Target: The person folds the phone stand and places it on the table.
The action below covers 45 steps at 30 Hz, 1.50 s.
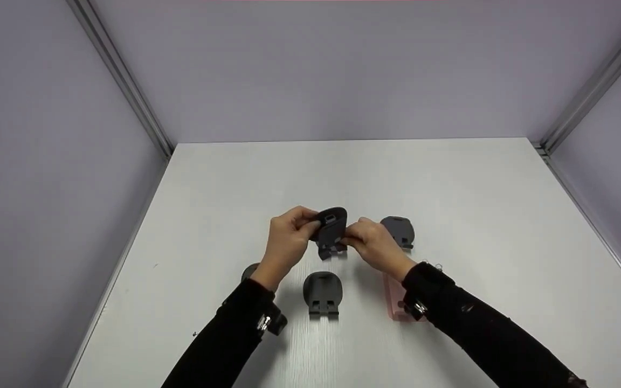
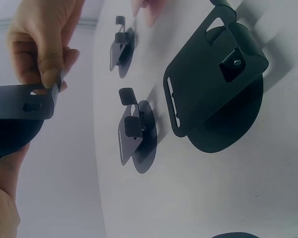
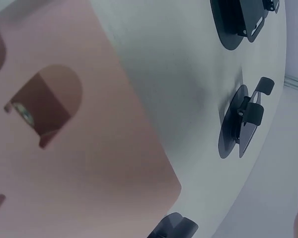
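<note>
Above the table, both hands hold a dark grey folding phone stand (image 1: 332, 230) with a round base. My left hand (image 1: 288, 237) pinches its left edge between thumb and fingers. At its lower right, my right hand (image 1: 376, 245) pinches the hooked end; in the left wrist view the right thumb and fingers grip the corner of the held stand's plate (image 2: 20, 99). Another grey stand (image 1: 323, 293) lies on the table nearer the body. Just beyond the right hand is a third grey stand (image 1: 398, 230). The right wrist view shows only fingertips at its edge.
A pink stand (image 1: 395, 302) lies under the right forearm, partly covered. Another grey stand (image 1: 249, 271) is mostly hidden by the left wrist. One more stand (image 2: 139, 134) sits on the table behind the held one. Walls border the white table (image 1: 224, 183).
</note>
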### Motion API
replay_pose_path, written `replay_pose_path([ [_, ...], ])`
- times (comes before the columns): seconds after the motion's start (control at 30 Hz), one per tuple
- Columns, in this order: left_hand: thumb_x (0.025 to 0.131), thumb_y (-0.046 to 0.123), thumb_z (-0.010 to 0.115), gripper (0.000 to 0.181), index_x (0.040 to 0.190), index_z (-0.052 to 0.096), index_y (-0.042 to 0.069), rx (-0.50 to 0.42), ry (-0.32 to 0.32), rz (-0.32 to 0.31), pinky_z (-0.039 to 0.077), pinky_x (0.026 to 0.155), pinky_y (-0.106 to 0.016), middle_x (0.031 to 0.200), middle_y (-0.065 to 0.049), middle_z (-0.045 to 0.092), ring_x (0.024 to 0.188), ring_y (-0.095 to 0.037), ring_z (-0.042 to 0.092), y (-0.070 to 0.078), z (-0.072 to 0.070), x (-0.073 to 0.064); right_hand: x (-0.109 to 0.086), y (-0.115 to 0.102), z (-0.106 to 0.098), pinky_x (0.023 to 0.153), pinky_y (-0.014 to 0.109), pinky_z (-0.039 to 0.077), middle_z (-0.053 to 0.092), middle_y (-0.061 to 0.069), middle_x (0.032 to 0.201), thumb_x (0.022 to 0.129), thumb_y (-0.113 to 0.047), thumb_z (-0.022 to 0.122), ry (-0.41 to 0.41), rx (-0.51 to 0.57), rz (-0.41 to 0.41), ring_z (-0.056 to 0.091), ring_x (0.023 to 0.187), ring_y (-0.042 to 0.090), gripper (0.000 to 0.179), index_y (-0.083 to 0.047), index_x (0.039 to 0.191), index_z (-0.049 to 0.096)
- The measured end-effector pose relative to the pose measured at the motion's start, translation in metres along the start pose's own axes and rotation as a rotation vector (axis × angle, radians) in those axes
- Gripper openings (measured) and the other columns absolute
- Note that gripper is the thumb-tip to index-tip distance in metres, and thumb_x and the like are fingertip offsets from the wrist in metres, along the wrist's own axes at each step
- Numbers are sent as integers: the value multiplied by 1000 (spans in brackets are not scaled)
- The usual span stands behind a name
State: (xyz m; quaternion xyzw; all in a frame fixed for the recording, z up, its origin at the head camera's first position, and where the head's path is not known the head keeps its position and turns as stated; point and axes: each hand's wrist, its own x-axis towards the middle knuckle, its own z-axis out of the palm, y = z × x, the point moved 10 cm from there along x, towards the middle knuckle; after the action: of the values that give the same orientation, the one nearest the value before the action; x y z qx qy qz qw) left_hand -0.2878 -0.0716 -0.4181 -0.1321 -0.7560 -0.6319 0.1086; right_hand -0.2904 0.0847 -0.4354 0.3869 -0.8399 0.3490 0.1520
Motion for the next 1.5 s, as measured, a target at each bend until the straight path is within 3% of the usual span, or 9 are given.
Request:
replay_pose_path([
  [0.27, 92, -6, 68, 8, 99, 72, -4, 21, -5, -7, 60, 68, -26, 87, -15, 77, 78, -23, 76, 2, 0, -1, -2, -3, -1, 59, 31, 46, 68, 5, 78, 88, -10, 78, 37, -39, -54, 57, 70, 18, 8, -4, 87, 73],
  [0.4, 93, -6, 68, 9, 100, 72, -4, 6, -3, -11, 61, 69, -27, 88, -16, 77, 78, -23, 76, 0, -1, 0, -2, -2, -2, 60, 31, 47, 69, 5, 80, 89, -12, 77, 39, -25, -40, 59, 71, 18, 10, -3, 88, 74],
  [0.57, 93, -4, 69, 11, 103, 74, -5, -77, -3, -62, 62, 71, -32, 92, -17, 77, 78, -24, 76, -8, -3, 4, -1, 0, 1, 62, 31, 47, 70, 6, 82, 93, -12, 74, 8, 7, 19, 59, 73, 18, 9, -4, 89, 74],
  [0.83, 93, 6, 74, 17, 109, 76, 0, -231, 53, -256, 62, 78, -33, 93, -13, 76, 82, -22, 75, -28, -16, 2, 2, 1, 5, 59, 26, 43, 64, 3, 78, 95, -12, 73, -53, 125, 151, 52, 68, 11, 8, -5, 92, 77],
  [1.0, 93, -1, 71, 16, 109, 74, -5, -304, 20, -256, 62, 83, -36, 96, -16, 76, 86, -23, 76, -28, -13, 2, 1, 4, 4, 58, 22, 40, 61, -1, 74, 95, -11, 73, -56, 181, 213, 50, 66, 7, 11, -6, 86, 74],
  [1.2, 95, -3, 67, 25, 119, 73, -2, -236, -1, -225, 62, 81, -35, 103, -18, 76, 89, -25, 77, -29, -10, 4, -2, 3, 4, 58, 22, 43, 61, -2, 74, 95, -12, 73, -49, 223, 229, 52, 65, 7, 12, -8, 84, 72],
  [1.4, 95, -4, 67, 13, 106, 73, -6, -155, 37, -182, 63, 75, -34, 94, -19, 76, 82, -26, 77, -31, -17, 7, -3, 4, 8, 60, 22, 48, 65, 0, 77, 95, -13, 73, -60, 248, 273, 57, 66, 6, 11, -7, 86, 73],
  [1.5, 94, -4, 67, 8, 101, 72, -7, -109, 63, -199, 63, 71, -33, 87, -18, 76, 77, -24, 77, -36, -26, 7, -3, 5, 10, 62, 22, 51, 69, 1, 80, 96, -14, 72, -87, 235, 306, 60, 68, 6, 10, -6, 91, 76],
])
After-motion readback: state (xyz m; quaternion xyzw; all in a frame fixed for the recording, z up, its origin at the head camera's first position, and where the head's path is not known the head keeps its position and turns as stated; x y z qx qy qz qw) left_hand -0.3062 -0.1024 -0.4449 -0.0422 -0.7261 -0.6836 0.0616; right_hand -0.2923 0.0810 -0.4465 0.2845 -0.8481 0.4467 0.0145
